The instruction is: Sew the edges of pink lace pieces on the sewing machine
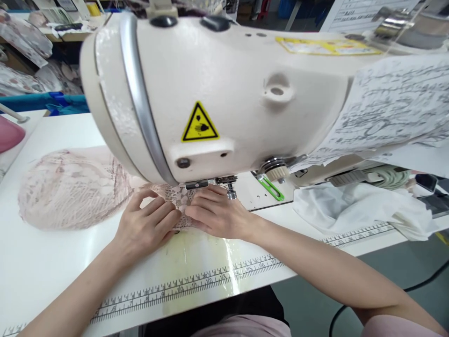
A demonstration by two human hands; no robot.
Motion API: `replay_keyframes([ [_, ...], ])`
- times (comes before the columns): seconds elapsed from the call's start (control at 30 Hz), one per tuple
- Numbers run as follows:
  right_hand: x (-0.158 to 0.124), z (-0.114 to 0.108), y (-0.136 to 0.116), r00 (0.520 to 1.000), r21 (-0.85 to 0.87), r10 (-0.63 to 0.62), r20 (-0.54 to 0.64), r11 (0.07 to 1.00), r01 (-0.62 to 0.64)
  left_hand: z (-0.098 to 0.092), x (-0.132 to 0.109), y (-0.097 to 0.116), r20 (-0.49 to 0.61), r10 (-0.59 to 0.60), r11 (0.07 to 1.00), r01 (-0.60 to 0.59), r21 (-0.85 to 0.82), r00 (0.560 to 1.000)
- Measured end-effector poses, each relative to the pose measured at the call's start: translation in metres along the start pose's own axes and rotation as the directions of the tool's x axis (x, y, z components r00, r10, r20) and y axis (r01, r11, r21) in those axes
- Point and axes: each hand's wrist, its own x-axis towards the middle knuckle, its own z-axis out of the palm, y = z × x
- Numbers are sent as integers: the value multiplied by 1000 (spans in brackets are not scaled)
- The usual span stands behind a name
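Note:
Pale pink lace fabric (pixel 73 189) lies on the white table to the left, and its narrow end runs under the head of a sewing machine (pixel 231 93). My left hand (pixel 149 217) has its fingers bent onto the lace just in front of the machine head. Close beside it, my right hand (pixel 217 213) grips the lace's edge with curled fingers, below the needle area. Between the two hands a strip of patterned lace shows. The needle and presser foot are mostly hidden behind the machine head and my fingers.
Green-handled thread snips (pixel 271 187) lie on the machine bed at right. A white cloth (pixel 361 208) is bunched farther right, beside a coiled cord (pixel 389 178). A printed ruler (pixel 189 285) runs along the table's front edge. Handwritten paper (pixel 393 107) hangs from the machine.

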Motion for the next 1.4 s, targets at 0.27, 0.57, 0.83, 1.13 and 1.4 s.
replay_keyframes([
  [0.27,5,-6,-4,982,39,-169,-84,984,173,1,-2,2,-16,21,1000,-21,-11,1000],
  [0.57,-2,-5,-5,987,30,-150,-52,988,152,19,-10,-2,210,-55,982,90,-164,976],
  [0.83,1,-2,-9,983,55,-151,-105,986,157,16,-9,-10,213,-31,989,61,-136,977],
  [1.13,0,-1,-8,979,22,-140,-151,989,145,16,-7,-9,254,-47,993,74,-96,966],
  [1.4,-1,-3,-4,985,-27,-141,-101,990,139,18,-6,0,249,-67,997,75,-24,966],
])
